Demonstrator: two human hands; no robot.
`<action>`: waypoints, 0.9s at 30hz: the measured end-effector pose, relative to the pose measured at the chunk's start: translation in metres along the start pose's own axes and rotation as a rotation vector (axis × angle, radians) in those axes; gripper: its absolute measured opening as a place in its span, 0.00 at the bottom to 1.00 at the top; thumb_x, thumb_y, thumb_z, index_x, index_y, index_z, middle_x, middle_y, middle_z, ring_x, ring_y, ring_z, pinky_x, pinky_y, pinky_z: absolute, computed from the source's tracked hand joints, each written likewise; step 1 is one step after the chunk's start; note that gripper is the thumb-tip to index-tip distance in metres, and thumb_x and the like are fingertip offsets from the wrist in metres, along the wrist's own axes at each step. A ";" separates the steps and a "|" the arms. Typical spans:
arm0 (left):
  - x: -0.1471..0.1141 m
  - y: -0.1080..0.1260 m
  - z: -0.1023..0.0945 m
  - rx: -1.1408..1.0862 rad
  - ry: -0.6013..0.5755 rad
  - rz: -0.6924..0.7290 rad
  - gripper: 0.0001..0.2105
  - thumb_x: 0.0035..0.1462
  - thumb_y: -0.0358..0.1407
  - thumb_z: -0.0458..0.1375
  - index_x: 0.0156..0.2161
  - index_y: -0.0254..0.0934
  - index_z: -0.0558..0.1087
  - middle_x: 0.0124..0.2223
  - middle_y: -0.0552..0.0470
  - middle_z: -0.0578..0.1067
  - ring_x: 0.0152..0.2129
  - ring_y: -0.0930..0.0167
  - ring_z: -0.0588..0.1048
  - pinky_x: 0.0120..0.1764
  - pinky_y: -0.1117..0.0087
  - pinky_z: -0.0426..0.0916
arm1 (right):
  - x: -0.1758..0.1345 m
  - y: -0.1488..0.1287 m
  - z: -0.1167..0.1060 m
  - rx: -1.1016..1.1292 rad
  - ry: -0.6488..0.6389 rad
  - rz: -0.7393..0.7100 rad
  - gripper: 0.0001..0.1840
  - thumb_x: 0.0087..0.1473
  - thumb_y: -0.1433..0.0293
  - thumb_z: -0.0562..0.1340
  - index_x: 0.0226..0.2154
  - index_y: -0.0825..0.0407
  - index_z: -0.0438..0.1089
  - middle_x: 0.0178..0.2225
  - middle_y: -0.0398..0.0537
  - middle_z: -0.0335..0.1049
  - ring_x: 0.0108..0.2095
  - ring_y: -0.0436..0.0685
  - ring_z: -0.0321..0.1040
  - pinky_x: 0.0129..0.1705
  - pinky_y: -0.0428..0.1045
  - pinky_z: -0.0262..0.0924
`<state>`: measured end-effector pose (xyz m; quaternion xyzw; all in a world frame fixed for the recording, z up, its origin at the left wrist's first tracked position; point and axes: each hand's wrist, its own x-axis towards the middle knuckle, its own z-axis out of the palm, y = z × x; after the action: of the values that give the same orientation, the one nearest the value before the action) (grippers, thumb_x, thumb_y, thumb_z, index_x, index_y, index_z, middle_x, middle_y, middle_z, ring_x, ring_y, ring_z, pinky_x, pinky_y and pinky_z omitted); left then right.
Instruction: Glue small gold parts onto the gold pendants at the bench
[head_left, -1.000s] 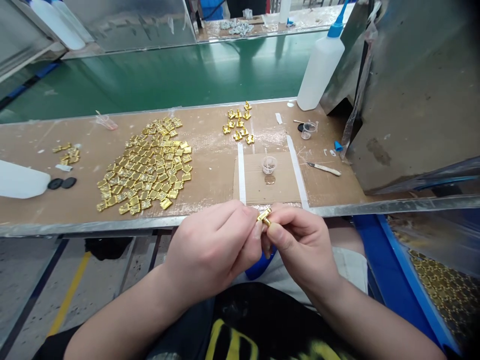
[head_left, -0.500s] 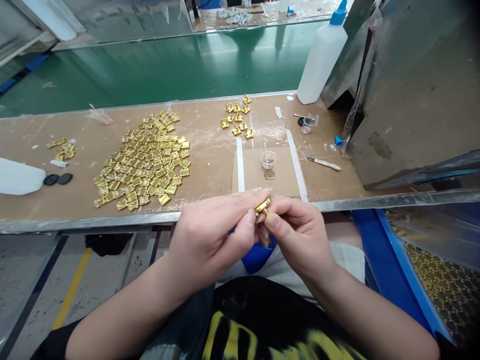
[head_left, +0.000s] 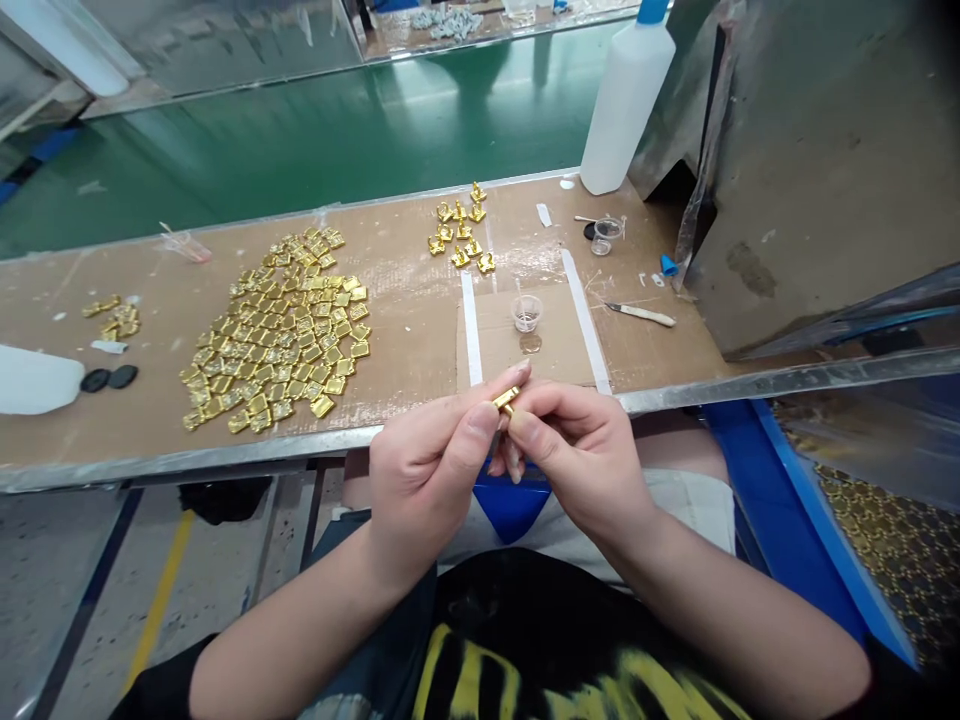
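Note:
Between my two hands, just over the front edge of the bench, is a small gold metal piece (head_left: 506, 398). My left hand (head_left: 431, 460) pinches it with thumb and fingers. The fingertips of my right hand (head_left: 577, 455) close on its lower right side, where a small gold part sticks out. Fingers hide much of the piece. Beyond my hands, a small clear plastic cup (head_left: 527, 314) stands on a cardboard sheet (head_left: 491, 350) taped with white strips. Several gold pieces with upright parts (head_left: 460, 230) sit behind it. To the left spreads a pile of flat gold squares (head_left: 281, 335).
A white bottle with a blue cap (head_left: 628, 105) stands at the back right. A craft knife (head_left: 641, 314) lies right of the cardboard. Another white bottle (head_left: 37, 380) lies at the left beside two black discs (head_left: 109, 378). A metal panel (head_left: 832, 190) walls off the right side.
My hands have shifted slightly left with the gold piece, and my left thumb now lies higher against it. The whole view has moved a little.

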<state>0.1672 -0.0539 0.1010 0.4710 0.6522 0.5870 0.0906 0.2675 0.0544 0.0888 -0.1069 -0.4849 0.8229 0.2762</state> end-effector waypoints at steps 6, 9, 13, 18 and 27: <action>-0.002 -0.002 -0.002 0.142 -0.006 0.201 0.16 0.70 0.31 0.55 0.57 0.38 0.80 0.52 0.46 0.84 0.40 0.69 0.84 0.45 0.68 0.80 | -0.006 0.000 0.000 0.057 0.008 0.009 0.11 0.58 0.65 0.71 0.28 0.52 0.77 0.22 0.42 0.73 0.23 0.50 0.72 0.28 0.46 0.68; 0.001 -0.005 -0.006 0.213 -0.028 0.309 0.18 0.68 0.27 0.56 0.59 0.38 0.79 0.56 0.46 0.82 0.48 0.66 0.83 0.51 0.66 0.79 | -0.010 0.003 -0.002 0.085 0.008 0.029 0.11 0.59 0.66 0.71 0.28 0.52 0.77 0.21 0.41 0.72 0.23 0.49 0.71 0.28 0.45 0.68; 0.006 -0.009 -0.011 0.258 -0.076 0.453 0.21 0.64 0.24 0.57 0.61 0.34 0.76 0.57 0.44 0.81 0.52 0.65 0.82 0.54 0.65 0.78 | -0.011 0.006 -0.004 0.122 -0.005 0.049 0.10 0.60 0.67 0.71 0.28 0.52 0.78 0.21 0.40 0.71 0.23 0.47 0.70 0.29 0.44 0.68; 0.008 -0.007 -0.018 0.316 -0.163 0.507 0.24 0.62 0.24 0.56 0.62 0.29 0.74 0.58 0.39 0.80 0.55 0.62 0.80 0.57 0.63 0.77 | -0.012 0.007 -0.005 0.157 -0.007 0.057 0.08 0.61 0.68 0.70 0.30 0.52 0.79 0.21 0.39 0.70 0.23 0.47 0.70 0.29 0.43 0.67; 0.005 -0.004 -0.020 0.315 -0.237 0.478 0.24 0.62 0.24 0.56 0.64 0.28 0.72 0.57 0.37 0.81 0.54 0.62 0.81 0.56 0.64 0.78 | -0.022 0.010 -0.008 0.207 0.001 0.139 0.08 0.63 0.67 0.69 0.32 0.52 0.78 0.21 0.40 0.71 0.24 0.48 0.71 0.31 0.45 0.68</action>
<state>0.1490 -0.0634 0.1059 0.6844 0.5908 0.4245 -0.0489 0.2857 0.0446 0.0741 -0.1114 -0.3889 0.8856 0.2284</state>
